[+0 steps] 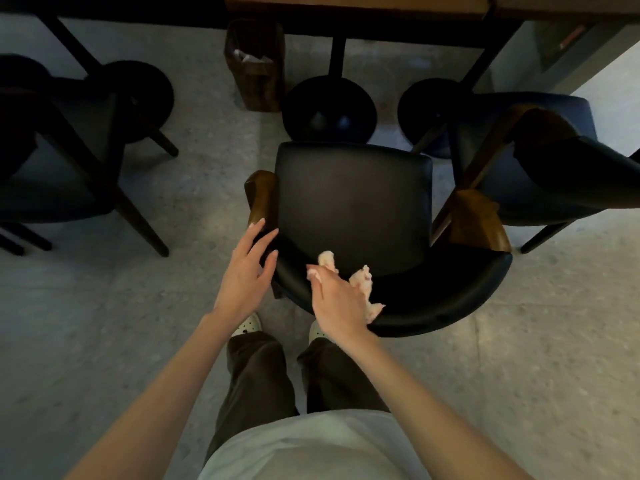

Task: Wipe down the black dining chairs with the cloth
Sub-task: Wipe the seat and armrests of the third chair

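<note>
The cloth, gripped in the right hand, is pressed on the black chair's backrest, steadied by the straight-fingered left hand; overlapping strokes are advised.

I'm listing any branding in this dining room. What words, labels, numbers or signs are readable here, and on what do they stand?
None: no readable text shows anywhere in this view.
The black padded chair with wooden armrests, the crumpled pale cloth under the right hand, the woven brown bin and the wooden table carry no lettering.
The pale shoes show only dark dots, not letters.
</note>
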